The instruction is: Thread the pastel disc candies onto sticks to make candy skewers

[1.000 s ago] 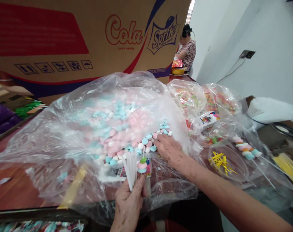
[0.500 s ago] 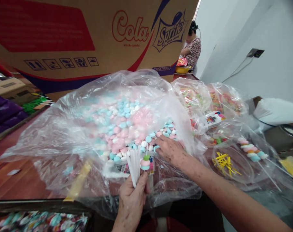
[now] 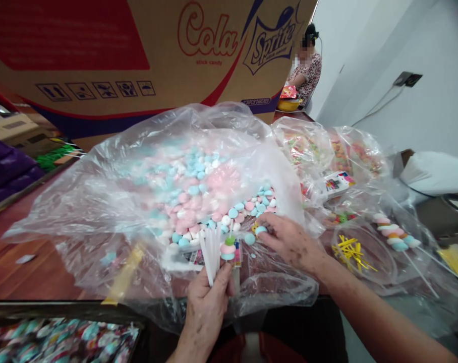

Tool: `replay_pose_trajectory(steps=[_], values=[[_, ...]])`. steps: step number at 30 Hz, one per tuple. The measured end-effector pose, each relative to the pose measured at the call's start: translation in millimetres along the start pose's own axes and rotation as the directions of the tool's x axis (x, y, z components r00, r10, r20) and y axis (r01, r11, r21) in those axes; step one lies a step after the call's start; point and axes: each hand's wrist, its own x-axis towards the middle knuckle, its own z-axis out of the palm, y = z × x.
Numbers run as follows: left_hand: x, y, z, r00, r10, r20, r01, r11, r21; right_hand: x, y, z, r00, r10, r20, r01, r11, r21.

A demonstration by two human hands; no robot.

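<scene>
A big clear plastic bag (image 3: 111,201) lies open in front of me, full of pink, blue and white round candies (image 3: 198,201). My left hand (image 3: 208,307) is closed around a bundle of white sticks (image 3: 211,252); one stick carries a stack of green, pink and blue candies (image 3: 228,249). My right hand (image 3: 289,242) has come out of the bag's mouth and pinches a blue candy (image 3: 261,230) between its fingertips, just right of the sticks.
A large "Cola Sprite" cardboard box (image 3: 138,55) stands behind the bag. To the right lie more bags of sweets (image 3: 327,151), a clear dish of yellow ties (image 3: 352,252) and a finished candy skewer (image 3: 393,234). Another person (image 3: 306,70) sits at the far end.
My right hand was reaching flat into the candy pile; it has pulled back toward me and now pinches a blue candy. The left hand has held the sticks still.
</scene>
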Motion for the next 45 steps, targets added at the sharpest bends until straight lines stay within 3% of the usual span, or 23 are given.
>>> replay_pose_trajectory(steps=[4,8,12,17,22,27,30,32,34,35,36,38,40,42,45], values=[[0,2,0,1.0,0.005,0.023,-0.005,1.0,0.006,13,1,12,0.997,-0.077,0.019,0.075,0.991,0.114],[0,4,0,1.0,-0.001,0.024,0.0,1.0,0.02,14,6,27,0.988,-0.154,0.029,0.155,0.988,-0.017],[-1,2,-2,1.0,0.013,0.02,-0.013,1.0,0.027,9,9,32,0.982,-0.184,-0.039,0.179,0.978,-0.109],[0,1,-3,1.0,0.005,0.022,-0.007,0.998,0.059,1,10,38,0.935,-0.356,0.009,0.34,0.885,-0.319],[0,9,0,0.998,0.027,0.049,-0.03,0.998,0.058,-2,-2,46,0.931,-0.363,0.027,0.326,0.799,-0.506],[0,10,0,0.995,0.042,0.092,-0.052,0.993,0.107,-3,-10,45,0.917,-0.397,0.031,0.352,0.773,-0.528],[1,6,-2,0.994,0.031,0.107,-0.045,0.991,0.127,-1,-5,45,0.911,-0.412,0.038,0.382,0.804,-0.456],[2,4,-2,0.993,0.025,0.116,-0.041,0.99,0.136,4,2,44,0.93,-0.361,-0.061,0.326,0.893,-0.31],[2,4,-2,0.991,0.031,0.127,-0.05,0.987,0.152,9,10,43,0.961,-0.18,-0.212,0.186,0.982,0.011],[1,5,-2,0.99,0.042,0.134,-0.064,0.984,0.165,12,14,42,0.966,-0.04,-0.255,0.103,0.966,0.239],[1,6,-2,0.988,0.055,0.142,-0.08,0.98,0.18,14,16,40,0.962,0.104,-0.251,0.028,0.882,0.471],[0,8,0,0.984,0.078,0.158,-0.111,0.971,0.211,16,17,35,0.943,0.305,-0.134,-0.07,0.575,0.815],[-1,11,1,0.982,0.088,0.166,-0.126,0.963,0.238,17,13,30,0.929,0.37,-0.022,-0.097,0.298,0.95],[-1,14,2,0.98,0.092,0.175,-0.137,0.954,0.267,18,8,25,0.931,0.364,0.029,-0.093,0.16,0.983],[-1,17,3,0.977,0.103,0.186,-0.157,0.938,0.308,18,2,22,0.936,0.349,0.043,-0.081,0.096,0.992]])
